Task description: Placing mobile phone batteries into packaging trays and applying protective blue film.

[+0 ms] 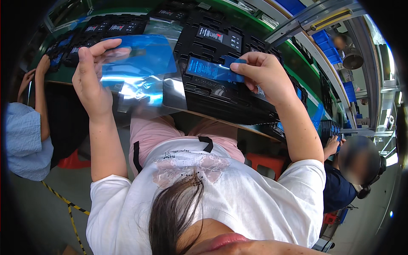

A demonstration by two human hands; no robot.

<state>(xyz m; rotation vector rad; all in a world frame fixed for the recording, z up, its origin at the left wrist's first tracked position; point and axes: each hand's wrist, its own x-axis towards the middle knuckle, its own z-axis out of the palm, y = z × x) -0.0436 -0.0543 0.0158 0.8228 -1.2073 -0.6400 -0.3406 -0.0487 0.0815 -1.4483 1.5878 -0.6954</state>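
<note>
My left hand (93, 87) is raised at the left, its thumb and fingers closed on a stack of see-through film sheets (146, 55), tinted blue and glossy. Over the black moulded tray (208, 91), my right hand (270, 78) pinches the right end of a blue film (227, 75) between thumb and fingers. That film lies over a flat, dark battery pack (202, 68) in the tray. Just beyond it, another flat black pack (219, 36) with a printed label sits in its own recess. The fingers hide part of the film's right end.
More black trays (123, 26) with packs line the green bench (63, 75). A co-worker's hands (40, 68) are at the bench on the left; another co-worker (340, 182) sits at the right. Blue bins (327, 44) stand on the far right, under a metal frame (312, 25).
</note>
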